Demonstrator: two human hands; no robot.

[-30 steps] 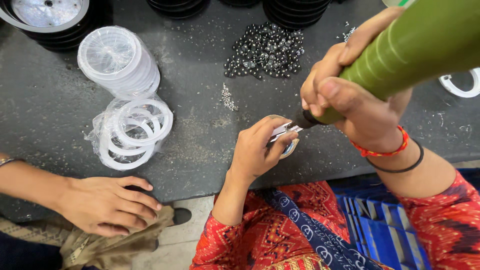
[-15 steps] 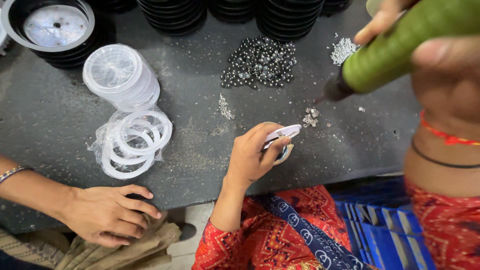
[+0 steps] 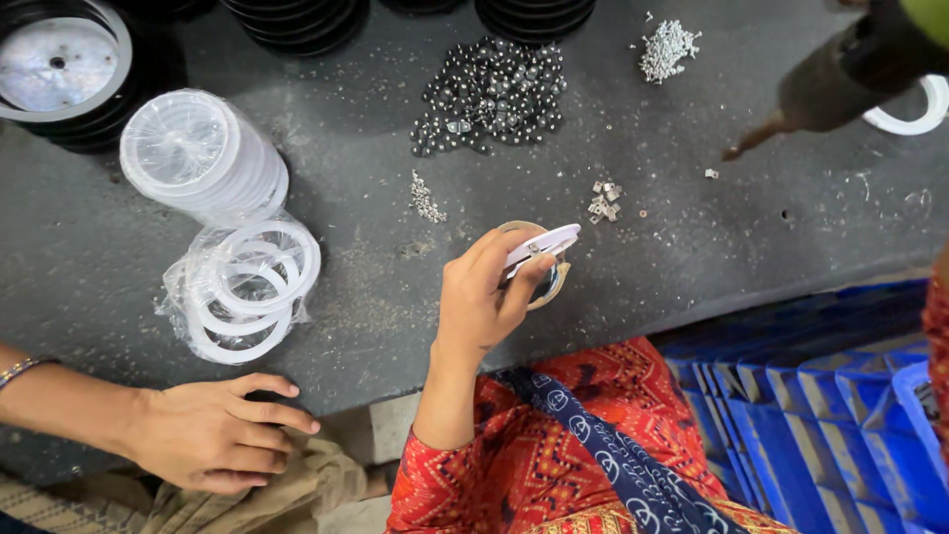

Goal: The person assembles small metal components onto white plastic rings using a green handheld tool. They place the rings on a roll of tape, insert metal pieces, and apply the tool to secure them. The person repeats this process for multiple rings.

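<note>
A head camera looked down on a grey bench (image 3: 692,247). The person's left hand (image 3: 484,297) was closed around a small round part (image 3: 539,259), pinching a white strip across its top; the part sat at the fingertips, at about two o'clock from the palm, just above the bench edge. Half a second before, a green tool (image 3: 840,69) had hovered just above the part; a second before, its tip had met the part. Now it had lifted away to the one o'clock corner, well apart, so the part rested in the left hand alone. The right hand was out of view, its grip impossible to tell. A pile of dark beads (image 3: 489,94) lay at twelve o'clock. Clear lids (image 3: 193,153) and white rings (image 3: 247,287) sat at nine. Another person's hand (image 3: 213,430) rested at seven.
</note>
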